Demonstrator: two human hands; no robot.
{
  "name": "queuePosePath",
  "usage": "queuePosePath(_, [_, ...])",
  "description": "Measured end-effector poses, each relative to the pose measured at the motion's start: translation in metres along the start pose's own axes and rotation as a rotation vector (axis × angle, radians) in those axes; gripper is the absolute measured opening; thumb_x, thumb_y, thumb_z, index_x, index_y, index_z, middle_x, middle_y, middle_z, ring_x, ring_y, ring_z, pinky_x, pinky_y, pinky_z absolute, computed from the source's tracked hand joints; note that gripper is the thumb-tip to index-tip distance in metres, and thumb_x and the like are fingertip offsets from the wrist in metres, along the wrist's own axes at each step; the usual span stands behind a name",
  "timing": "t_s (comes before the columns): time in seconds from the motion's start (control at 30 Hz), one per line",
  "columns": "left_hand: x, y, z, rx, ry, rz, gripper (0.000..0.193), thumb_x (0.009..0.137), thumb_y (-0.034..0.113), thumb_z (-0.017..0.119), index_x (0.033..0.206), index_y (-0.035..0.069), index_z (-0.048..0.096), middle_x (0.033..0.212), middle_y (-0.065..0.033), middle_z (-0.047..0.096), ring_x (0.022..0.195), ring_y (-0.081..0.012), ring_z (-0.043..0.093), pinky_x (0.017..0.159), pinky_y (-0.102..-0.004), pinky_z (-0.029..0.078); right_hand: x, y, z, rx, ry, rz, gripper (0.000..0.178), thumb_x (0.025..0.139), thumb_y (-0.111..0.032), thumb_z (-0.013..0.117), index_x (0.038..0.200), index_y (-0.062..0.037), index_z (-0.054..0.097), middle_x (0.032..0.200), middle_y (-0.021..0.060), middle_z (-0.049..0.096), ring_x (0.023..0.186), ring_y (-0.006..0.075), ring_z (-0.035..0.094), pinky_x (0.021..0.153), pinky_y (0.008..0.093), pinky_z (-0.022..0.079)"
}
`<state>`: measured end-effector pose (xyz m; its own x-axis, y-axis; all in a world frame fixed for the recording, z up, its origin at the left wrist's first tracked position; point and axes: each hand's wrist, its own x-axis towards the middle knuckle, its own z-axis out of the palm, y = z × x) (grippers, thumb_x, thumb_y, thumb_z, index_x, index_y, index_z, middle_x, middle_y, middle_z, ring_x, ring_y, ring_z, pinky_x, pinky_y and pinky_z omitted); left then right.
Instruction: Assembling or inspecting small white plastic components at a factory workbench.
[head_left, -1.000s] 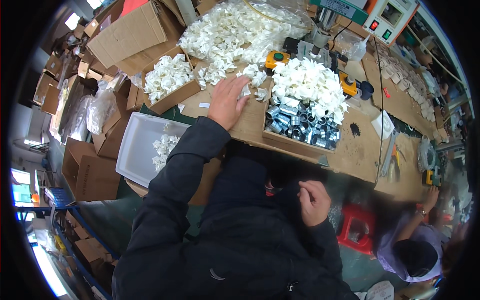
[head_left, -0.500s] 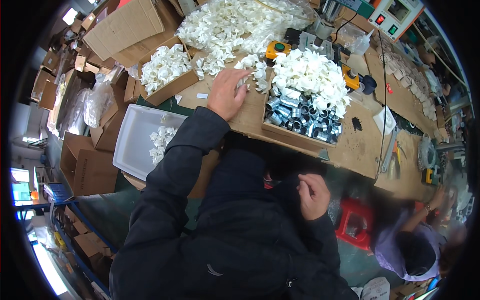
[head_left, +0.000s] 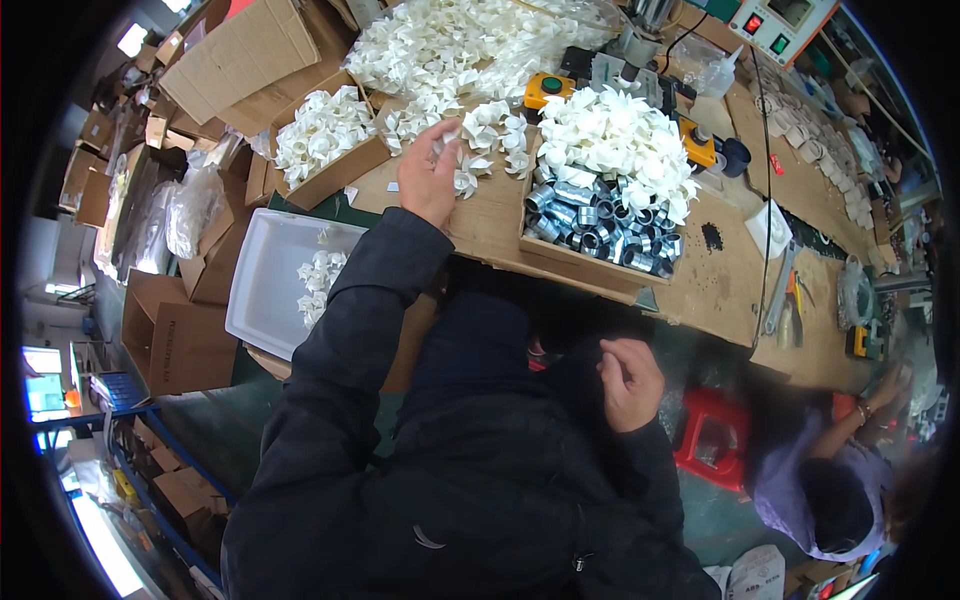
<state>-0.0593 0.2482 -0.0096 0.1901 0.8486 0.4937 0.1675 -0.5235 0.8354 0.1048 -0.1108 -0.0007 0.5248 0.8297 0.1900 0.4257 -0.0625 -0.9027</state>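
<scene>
My left hand [head_left: 430, 178] is over the table's front edge, its thumb and fingers apart with nothing seen between them. Right beside its fingers lie several loose white plastic pieces [head_left: 467, 180] with pointed fins. My right hand [head_left: 632, 386] hangs above my lap, its fingers curled in, with nothing visible in them. To the right of my left hand, a cardboard tray [head_left: 580, 258] holds shiny metal sleeves [head_left: 600, 228] at the near side and a heap of the white pieces [head_left: 610, 140] at the far side.
A box of white pieces [head_left: 320, 135] stands left, above a translucent bin [head_left: 262, 270]. A large pile [head_left: 440, 50] lies behind. Yellow button boxes [head_left: 548, 88] flank a press, with a wrench [head_left: 780, 290] farther right. A red stool [head_left: 712, 440] and another person [head_left: 830, 500] are at lower right.
My left hand has moved a little left and away, and its fingers have spread. White pieces now show on the table where it was. My right hand has barely moved.
</scene>
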Motion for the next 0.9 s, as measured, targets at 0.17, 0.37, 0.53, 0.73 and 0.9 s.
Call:
queuePosePath(0.17, [0.000, -0.010, 0.000, -0.279, 0.160, -0.030, 0.033, 0.106, 0.004, 0.060, 0.139, 0.000, 0.059, 0.129, -0.0107, 0.071, 0.105, -0.0151, 0.068, 0.092, -0.0287, 0.053, 0.002, -0.001, -0.004, -0.009, 0.021, 0.007, 0.020, 0.093, 0.010, 0.065, 0.109, 0.0034, 0.075, 0.102, 0.0128, 0.069, 0.077, 0.0169, 0.070, 0.069, 0.0272, 0.056])
queuePosePath(0.37, [-0.013, 0.028, -0.009, -0.366, 0.182, -0.110, 0.037, 0.107, 0.003, 0.057, 0.144, 0.000, 0.052, 0.130, -0.0169, 0.068, 0.095, -0.0134, 0.068, 0.082, -0.0265, 0.056, 0.019, 0.007, -0.017, 0.008, 0.118, -0.004, 0.020, 0.093, 0.011, 0.065, 0.109, 0.0026, 0.075, 0.101, 0.0123, 0.069, 0.075, 0.0165, 0.069, 0.068, 0.0262, 0.054])
queuePosePath(0.53, [-0.047, 0.014, 0.005, -0.428, 0.183, -0.195, 0.030, 0.108, 0.006, 0.057, 0.137, -0.001, 0.055, 0.126, -0.0174, 0.070, 0.084, -0.0114, 0.067, 0.070, -0.0239, 0.055, 0.018, 0.016, -0.039, -0.012, 0.253, 0.018, 0.020, 0.094, 0.009, 0.066, 0.110, 0.0022, 0.076, 0.100, 0.0124, 0.070, 0.076, 0.0154, 0.070, 0.068, 0.0265, 0.055])
queuePosePath(0.73, [-0.090, 0.061, -0.011, -0.732, 0.016, -0.281, 0.022, 0.107, 0.005, 0.061, 0.128, 0.006, 0.057, 0.133, -0.0203, 0.066, 0.101, -0.0204, 0.070, 0.084, -0.0305, 0.058, 0.044, 0.046, -0.075, -0.203, 0.426, -0.031, 0.015, 0.094, 0.003, 0.069, 0.108, 0.0013, 0.075, 0.099, 0.0149, 0.072, 0.081, 0.0237, 0.071, 0.072, 0.0315, 0.056])
queuePosePath(0.9, [-0.134, 0.098, 0.001, -0.845, -0.171, -0.420, 0.021, 0.106, 0.004, 0.061, 0.126, 0.007, 0.057, 0.144, -0.0216, 0.058, 0.113, -0.0251, 0.069, 0.094, -0.0333, 0.059, 0.076, 0.067, -0.098, -0.438, 0.469, -0.133, 0.013, 0.092, 0.001, 0.070, 0.104, -0.0007, 0.075, 0.099, 0.0162, 0.072, 0.085, 0.0325, 0.071, 0.075, 0.0370, 0.057])
